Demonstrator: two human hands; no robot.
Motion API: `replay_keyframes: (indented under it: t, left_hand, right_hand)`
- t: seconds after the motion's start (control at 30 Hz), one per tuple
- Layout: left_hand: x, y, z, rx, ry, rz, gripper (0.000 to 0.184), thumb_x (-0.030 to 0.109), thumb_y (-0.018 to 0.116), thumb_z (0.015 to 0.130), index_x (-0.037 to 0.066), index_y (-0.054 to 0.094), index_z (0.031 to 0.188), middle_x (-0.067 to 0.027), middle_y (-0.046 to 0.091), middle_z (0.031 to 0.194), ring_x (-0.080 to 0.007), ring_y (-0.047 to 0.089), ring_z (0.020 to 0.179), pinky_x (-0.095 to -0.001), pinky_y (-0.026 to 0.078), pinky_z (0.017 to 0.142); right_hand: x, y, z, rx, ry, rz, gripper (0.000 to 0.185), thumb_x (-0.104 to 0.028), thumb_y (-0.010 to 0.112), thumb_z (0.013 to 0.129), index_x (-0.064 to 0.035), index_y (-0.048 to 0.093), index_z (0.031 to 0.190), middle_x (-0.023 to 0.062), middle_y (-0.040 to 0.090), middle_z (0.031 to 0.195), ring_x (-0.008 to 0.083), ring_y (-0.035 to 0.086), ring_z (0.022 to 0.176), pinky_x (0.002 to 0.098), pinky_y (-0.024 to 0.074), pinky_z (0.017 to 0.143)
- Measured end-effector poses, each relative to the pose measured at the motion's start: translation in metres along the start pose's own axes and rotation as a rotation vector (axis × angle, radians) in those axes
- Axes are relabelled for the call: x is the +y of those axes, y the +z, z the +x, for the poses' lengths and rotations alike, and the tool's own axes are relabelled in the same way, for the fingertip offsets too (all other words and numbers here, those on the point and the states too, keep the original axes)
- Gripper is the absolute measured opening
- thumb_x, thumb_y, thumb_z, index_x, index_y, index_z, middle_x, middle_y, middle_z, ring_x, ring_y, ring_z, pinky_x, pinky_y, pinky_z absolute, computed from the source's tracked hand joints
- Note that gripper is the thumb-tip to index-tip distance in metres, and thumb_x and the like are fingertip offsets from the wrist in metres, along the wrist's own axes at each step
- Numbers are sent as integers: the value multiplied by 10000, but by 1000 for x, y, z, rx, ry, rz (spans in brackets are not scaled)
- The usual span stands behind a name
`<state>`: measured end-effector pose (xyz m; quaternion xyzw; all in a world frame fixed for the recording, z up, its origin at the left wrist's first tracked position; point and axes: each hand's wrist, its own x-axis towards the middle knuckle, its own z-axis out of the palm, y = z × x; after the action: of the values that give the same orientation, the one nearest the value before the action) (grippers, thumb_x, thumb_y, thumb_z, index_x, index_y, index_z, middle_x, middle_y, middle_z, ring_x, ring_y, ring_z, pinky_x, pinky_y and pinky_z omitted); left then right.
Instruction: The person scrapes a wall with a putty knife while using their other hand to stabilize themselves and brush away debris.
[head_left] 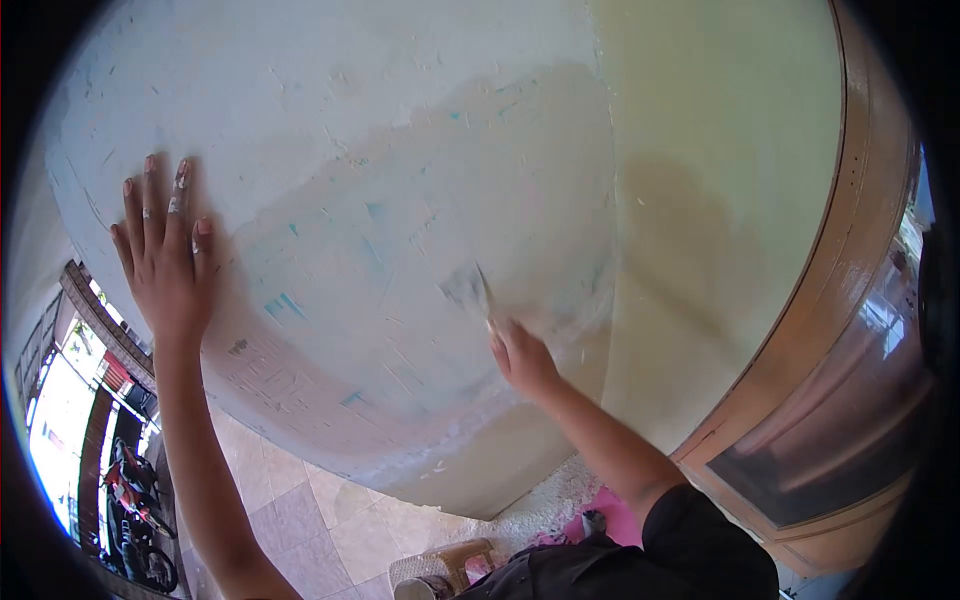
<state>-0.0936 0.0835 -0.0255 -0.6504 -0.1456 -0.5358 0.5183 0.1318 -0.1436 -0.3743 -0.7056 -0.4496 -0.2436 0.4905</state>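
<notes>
1. Black shirt (700,545), wearer's own, fills the bottom edge; nearest thing to the lens.
2. Pale wall (400,200): biggest surface, patchy and scarred, bowed by the lens. Greenish wall strip (720,100) adjoins at right, wooden door (780,515) beyond it.
3. Left hand (172,275): flat against the wall, fingers spread, nothing in the grip. Well apart from the blade; a good brace, I'd judge, best kept out of the stroke's line.
4. Right hand (525,362): fingers closed round the scraper's handle, most of which is hidden. Firm, even pressure and a steady wrist should serve best.
5. Scraper (462,288): blade at the wall's lower middle, left of the greenish strip. Exact contact and angle: cannot tell. A low angle ought to avoid gouging; short overlapping strokes seem wise.
6. Blue-green scars (285,307): small, scattered. Their edges probably call for a lighter touch.
</notes>
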Motion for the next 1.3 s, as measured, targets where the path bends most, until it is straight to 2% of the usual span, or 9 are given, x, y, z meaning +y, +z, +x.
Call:
replay_keyframes:
  t: [0.07,0.2,0.33,0.6,0.73,0.83,0.87,0.97,1.3]
  left_hand:
    - [1,1,0,3,-5,7,534,557,276,962,355,394,1441,58,280,1553,-195,191,1457,-494,118,1191]
    - [2,0,0,-27,-16,17,545,551,256,970,335,373,1457,31,273,1559,-195,168,1464,-493,87,1192]
    - [1,2,-2,-30,-14,17,552,561,255,966,334,378,1454,32,276,1558,-191,171,1463,-498,90,1191]
    - [0,5,-1,-1,1,20,550,552,235,975,323,385,1452,26,284,1556,-201,183,1461,-505,100,1187]
    - [0,4,-2,4,5,5,547,544,227,980,317,387,1452,20,288,1554,-208,187,1460,-511,103,1185]
    - [1,2,-2,-13,-12,33,547,540,228,981,314,386,1453,19,289,1553,-210,188,1460,-511,92,1186]
    - [0,2,-1,-30,-8,50,545,537,228,982,314,385,1454,18,290,1553,-210,188,1460,-511,85,1187]
    - [-1,2,-3,-65,-14,54,544,538,224,983,319,381,1455,19,282,1556,-206,176,1462,-509,79,1189]
    - [1,-15,2,-145,-30,-19,473,429,296,1013,295,379,1459,12,241,1571,-223,146,1469,-508,94,1189]
  right_hand:
    - [38,30,-91,-154,125,-90,371,-199,535,938,-45,489,1273,222,608,992,402,620,832,480,514,709]
    - [68,23,-242,-487,445,9,351,-189,518,946,-55,496,1270,242,585,1088,391,599,970,474,494,829]
    - [70,10,-227,-229,369,17,321,-175,504,948,-27,502,1233,243,589,1091,406,598,984,462,495,838]
    - [-12,-32,54,169,-38,175,369,-139,564,916,-39,494,1264,218,580,1043,403,600,903,452,495,773]
    - [8,7,20,81,21,39,396,-162,578,910,-48,495,1280,219,592,1063,396,610,906,453,508,782]
    - [52,37,-105,-283,278,-115,406,-200,560,925,-78,493,1307,207,590,1157,381,617,958,447,520,791]
    - [64,43,-150,-193,198,-55,400,-208,530,943,-83,485,1320,199,602,1117,369,623,926,443,521,774]
    - [63,22,-235,-431,450,-22,355,-223,497,965,-64,506,1282,215,612,1083,377,613,965,443,513,818]
    - [71,-21,-195,-110,485,-10,353,-218,487,966,5,490,1240,245,617,1105,412,610,999,467,493,852]
